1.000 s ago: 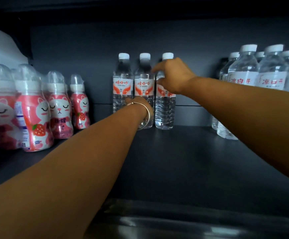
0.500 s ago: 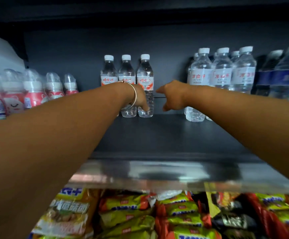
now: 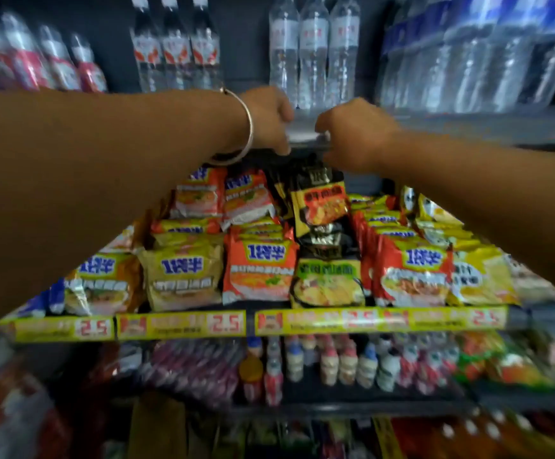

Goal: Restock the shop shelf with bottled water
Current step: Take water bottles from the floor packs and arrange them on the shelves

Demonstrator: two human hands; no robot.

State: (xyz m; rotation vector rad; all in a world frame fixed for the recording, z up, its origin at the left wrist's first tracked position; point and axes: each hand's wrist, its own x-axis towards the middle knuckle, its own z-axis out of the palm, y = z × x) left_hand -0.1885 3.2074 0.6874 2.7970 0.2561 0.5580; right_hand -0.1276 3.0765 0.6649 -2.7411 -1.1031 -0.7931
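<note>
Up at the top centre of the frame, three water bottles with red-and-white labels (image 3: 177, 48) stand side by side on the upper shelf (image 3: 468, 125), touching one another. Just right of them, with a gap between, stands a second row of taller clear bottles (image 3: 314, 51), and further right, in the upper right corner, a shrink-wrapped pack of blue-labelled bottles (image 3: 488, 51) fills the shelf. At the upper left are pink-labelled drink bottles (image 3: 54, 61), blurred.

Both arms reach in from the lower sides of the frame and meet near the front edge of that upper shelf, a little above the middle. The left hand (image 3: 269, 119) has its fingers curled under into a loose fist and holds nothing that shows; a silver bangle (image 3: 248, 130) circles its wrist. The right hand (image 3: 352, 134) sits just beside it, apart by a narrow gap, fingers likewise curled downward with nothing visible in them. Neither hand touches a bottle; both are in front of and below the bottles.

Below the hands, across the middle of the frame, instant noodle packets (image 3: 259, 270) in orange, yellow and black wrappers lie stacked in rows on the next shelf, whose front carries yellow price strips (image 3: 180, 324) marked 2.5. Lower still, small bottles with coloured caps (image 3: 335, 366) stand in a row, and the bottom of the frame is too blurred to make out.
</note>
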